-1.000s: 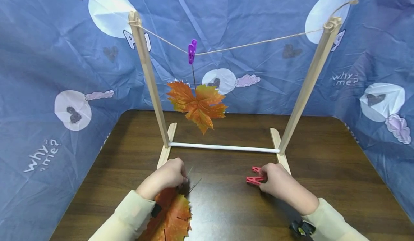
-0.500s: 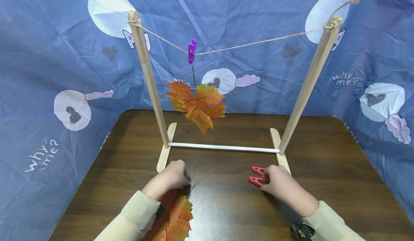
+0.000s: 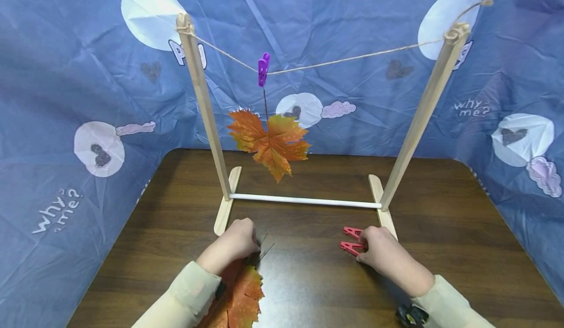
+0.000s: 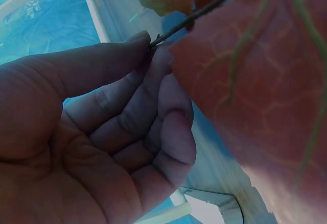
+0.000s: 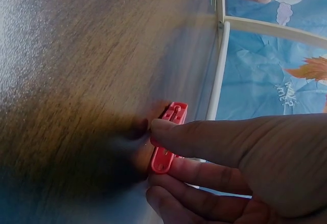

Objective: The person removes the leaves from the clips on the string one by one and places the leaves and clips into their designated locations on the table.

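My left hand (image 3: 235, 242) pinches a thin dark leaf stem (image 4: 186, 24) between thumb and index finger, seen in the left wrist view. Under that wrist lie orange-red artificial maple leaves (image 3: 244, 298), partly hidden by the sleeve. My right hand (image 3: 385, 254) holds red clothespins (image 3: 350, 248) low over the table near the stand's right foot. Two red clothespin shapes show in the head view; in the right wrist view one clothespin (image 5: 166, 152) lies between thumb and fingers. A purple clothespin (image 3: 263, 69) hangs an orange maple leaf (image 3: 270, 142) by its stem from the twine (image 3: 352, 59).
Twine runs between two wooden posts (image 3: 204, 107) of a stand, joined low by a white rod (image 3: 304, 200). Its wooden feet (image 3: 223, 215) rest on the dark brown table (image 3: 304, 279). Behind hangs a blue printed cloth (image 3: 330, 14).
My left hand has shifted slightly right at the leaf stems. The red clothespins have moved a little to the right with my right hand. The hanging leaf stays put.
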The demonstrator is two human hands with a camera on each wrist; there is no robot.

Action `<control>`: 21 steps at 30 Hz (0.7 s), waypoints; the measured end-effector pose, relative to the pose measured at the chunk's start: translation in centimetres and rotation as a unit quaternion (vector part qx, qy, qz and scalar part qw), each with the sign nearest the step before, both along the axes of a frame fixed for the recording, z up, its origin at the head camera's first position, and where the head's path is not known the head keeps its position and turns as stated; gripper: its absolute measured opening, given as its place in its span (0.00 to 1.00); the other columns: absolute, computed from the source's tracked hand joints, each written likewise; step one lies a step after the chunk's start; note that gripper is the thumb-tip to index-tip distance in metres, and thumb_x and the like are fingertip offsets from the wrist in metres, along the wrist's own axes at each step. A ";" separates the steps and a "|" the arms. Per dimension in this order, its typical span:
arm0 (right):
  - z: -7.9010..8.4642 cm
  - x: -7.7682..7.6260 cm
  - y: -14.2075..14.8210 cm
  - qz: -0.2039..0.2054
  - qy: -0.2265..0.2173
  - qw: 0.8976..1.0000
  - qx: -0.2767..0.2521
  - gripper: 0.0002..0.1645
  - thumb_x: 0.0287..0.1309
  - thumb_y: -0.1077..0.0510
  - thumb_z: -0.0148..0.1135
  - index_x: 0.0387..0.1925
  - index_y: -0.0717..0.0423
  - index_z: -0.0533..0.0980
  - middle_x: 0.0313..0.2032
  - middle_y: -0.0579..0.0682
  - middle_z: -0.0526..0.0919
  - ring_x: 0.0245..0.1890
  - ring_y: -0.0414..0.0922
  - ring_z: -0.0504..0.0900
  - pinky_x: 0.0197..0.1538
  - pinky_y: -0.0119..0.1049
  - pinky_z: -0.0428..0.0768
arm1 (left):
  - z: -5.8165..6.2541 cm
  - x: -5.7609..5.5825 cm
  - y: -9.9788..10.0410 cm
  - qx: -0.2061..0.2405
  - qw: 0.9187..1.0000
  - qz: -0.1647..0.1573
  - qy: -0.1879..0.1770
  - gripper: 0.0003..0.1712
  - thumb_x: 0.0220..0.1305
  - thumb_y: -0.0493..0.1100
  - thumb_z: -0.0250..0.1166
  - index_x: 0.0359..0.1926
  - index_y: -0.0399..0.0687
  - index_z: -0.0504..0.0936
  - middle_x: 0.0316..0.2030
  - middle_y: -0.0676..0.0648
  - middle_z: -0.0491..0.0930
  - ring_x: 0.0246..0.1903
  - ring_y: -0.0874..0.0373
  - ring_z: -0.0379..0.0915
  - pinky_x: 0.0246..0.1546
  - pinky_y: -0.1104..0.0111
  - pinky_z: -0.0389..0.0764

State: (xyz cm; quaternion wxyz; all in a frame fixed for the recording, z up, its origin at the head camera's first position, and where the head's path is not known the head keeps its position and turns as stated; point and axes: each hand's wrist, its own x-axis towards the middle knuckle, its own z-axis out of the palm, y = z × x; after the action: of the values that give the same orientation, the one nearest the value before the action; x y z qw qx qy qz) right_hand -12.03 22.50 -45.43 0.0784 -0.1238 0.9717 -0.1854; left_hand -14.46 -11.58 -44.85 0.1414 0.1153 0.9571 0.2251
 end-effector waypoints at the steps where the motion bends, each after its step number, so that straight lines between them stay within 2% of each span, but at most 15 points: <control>1: 0.0 0.0 0.0 -0.001 -0.001 1.000 0.002 0.20 0.38 0.64 0.83 0.18 0.53 0.74 0.17 0.43 0.71 0.20 0.42 0.67 0.25 0.40 0.68 | 0.0 0.0 0.0 0.000 1.000 0.001 -0.001 0.14 0.44 0.31 0.78 0.15 0.46 0.81 0.15 0.53 0.76 0.19 0.59 0.71 0.24 0.67 0.76; 7: 0.6 0.0 0.1 -0.016 -0.028 0.999 -0.008 0.15 0.39 0.62 0.84 0.25 0.58 0.81 0.22 0.44 0.78 0.23 0.42 0.72 0.31 0.43 0.75 | 0.2 0.2 0.1 0.000 1.000 0.004 0.006 0.15 0.43 0.32 0.79 0.13 0.45 0.81 0.14 0.53 0.76 0.19 0.59 0.71 0.24 0.66 0.76; 11: 1.2 -0.1 0.4 -0.022 -0.043 0.998 -0.028 0.16 0.41 0.61 0.84 0.31 0.62 0.84 0.26 0.46 0.83 0.27 0.42 0.76 0.36 0.45 0.78 | 0.5 0.1 0.1 0.014 0.999 0.002 0.029 0.15 0.46 0.34 0.78 0.13 0.46 0.81 0.14 0.53 0.77 0.20 0.59 0.71 0.25 0.64 0.77; 15: 1.8 -0.4 1.0 -0.007 -0.014 0.998 -0.060 0.14 0.45 0.59 0.82 0.32 0.62 0.85 0.27 0.46 0.84 0.28 0.41 0.79 0.35 0.43 0.79 | 0.8 -0.1 0.0 0.066 0.996 0.006 0.067 0.09 0.50 0.33 0.76 0.18 0.44 0.86 0.18 0.53 0.80 0.22 0.60 0.74 0.27 0.63 0.78; 18: 2.3 -0.6 1.4 0.000 0.010 0.996 -0.088 0.15 0.47 0.59 0.81 0.34 0.63 0.85 0.28 0.47 0.85 0.29 0.42 0.82 0.34 0.42 0.80 | 1.1 -0.2 0.0 0.119 0.989 0.006 0.091 0.04 0.54 0.34 0.75 0.25 0.41 0.88 0.23 0.51 0.84 0.26 0.59 0.78 0.32 0.62 0.80; 21: 3.0 -0.7 1.6 -0.007 0.009 0.993 -0.115 0.17 0.49 0.58 0.80 0.37 0.65 0.85 0.31 0.50 0.87 0.31 0.44 0.84 0.35 0.42 0.82 | 1.6 -0.1 0.1 0.156 0.982 0.004 0.107 0.03 0.58 0.35 0.74 0.31 0.38 0.88 0.28 0.50 0.85 0.31 0.57 0.81 0.37 0.60 0.81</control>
State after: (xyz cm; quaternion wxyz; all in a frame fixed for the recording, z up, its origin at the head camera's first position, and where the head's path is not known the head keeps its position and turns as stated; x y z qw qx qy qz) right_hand -12.77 24.05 -42.44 0.0536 -0.1270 0.9453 -0.2956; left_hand -14.60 -11.51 -43.25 0.0170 0.1553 0.9202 0.3589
